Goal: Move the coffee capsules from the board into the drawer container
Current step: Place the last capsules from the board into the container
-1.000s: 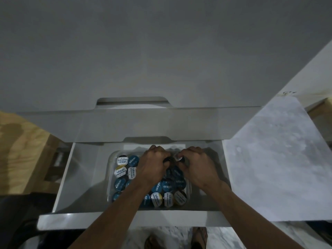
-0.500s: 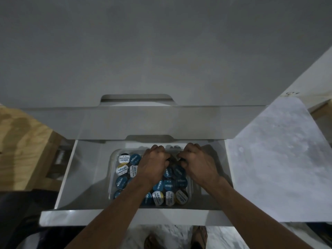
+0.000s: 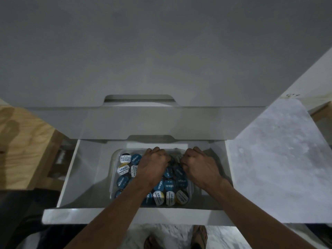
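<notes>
Both hands have crept toward the far end of the clear plastic container (image 3: 113, 169) over the last second, and their knuckles have bunched up more tightly. The left hand (image 3: 152, 168) and the right hand (image 3: 199, 168) now sit side by side, apart by a narrow gap, with fingers curled downward into the pile of coffee capsules (image 3: 168, 190). I cannot tell whether either hand is pinching a capsule or only pressing on the heap, since the fingertips are hidden under the knuckles.

Capsules fill the container, which rests in the open white drawer (image 3: 84, 177). To the left of the left hand lie 2 white-lidded ones and several blue ones, lids up; between the 2 wrists and nearer the person lie more blue, white and gold lids (some tilted against one another).

My reading is that the hands are settling or releasing capsules at the back of the container, so a delivery is close to done. No board shows here, so how many capsules remain outside cannot be judged. A marble-patterned counter (image 3: 269, 159) lies to the right of the right hand, and plywood (image 3: 21, 141) to the left of the drawer.
</notes>
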